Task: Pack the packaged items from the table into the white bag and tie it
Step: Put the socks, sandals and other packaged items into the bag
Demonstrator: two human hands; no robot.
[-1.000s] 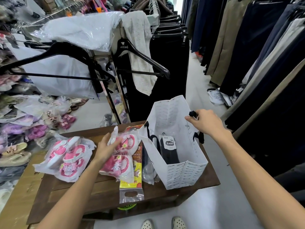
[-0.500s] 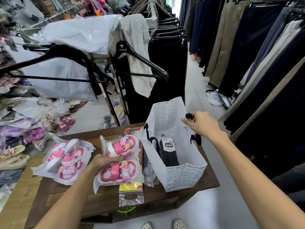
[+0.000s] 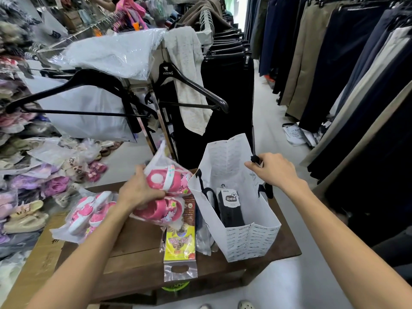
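The white bag point(image 3: 249, 239) stands open on the right part of the wooden table point(image 3: 138, 262), with small repeated lettering printed on its front that's too tiny to read. The right hand point(image 3: 270, 169) pinches the bag's far rim at the black handle, keeping the mouth wide. Inside there's a black sock pack point(image 3: 229, 208) with a white card that reads "VOYO" plus some characters I can't make out. The left hand point(image 3: 139, 192) grips a clear packet of pink kids' sandals point(image 3: 166, 195), lifted off the table just left of the bag's rim. A second packet of pink sandals point(image 3: 89, 215) lies on the table's left end. Between them and the bag sits a yellow packaged item point(image 3: 180, 244) with a hang-hole, its print too blurry to read. Behind, a black hanger point(image 3: 189, 85) says "ARISTINO".
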